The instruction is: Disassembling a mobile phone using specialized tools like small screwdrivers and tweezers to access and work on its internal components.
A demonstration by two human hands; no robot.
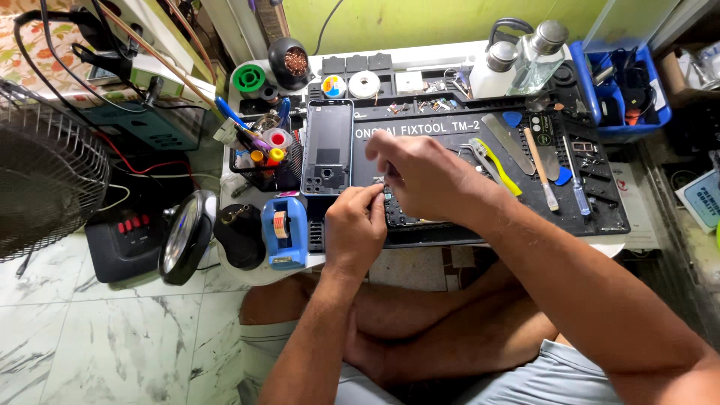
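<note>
Judging progress, I put disassembly well under way: the dark rectangular phone back cover (pixel 327 147) lies detached on the black silicone repair mat (pixel 600 214), left of the work. The opened black phone body (pixel 409 217) sits under both hands. My left hand (pixel 354 229) pinches its top edge; my right hand (pixel 427 174) fingers are narrowed, contents hidden.

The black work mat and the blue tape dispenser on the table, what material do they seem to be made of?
The black work mat looks like soft rubber or silicone: matte, with moulded compartments along its edge. The blue tape dispenser looks like hard plastic: smooth, slightly glossy, with moulded rounded corners. Both hands, left hand and right hand, work on the mat over a dark flat device, whose material I cannot tell.
</note>
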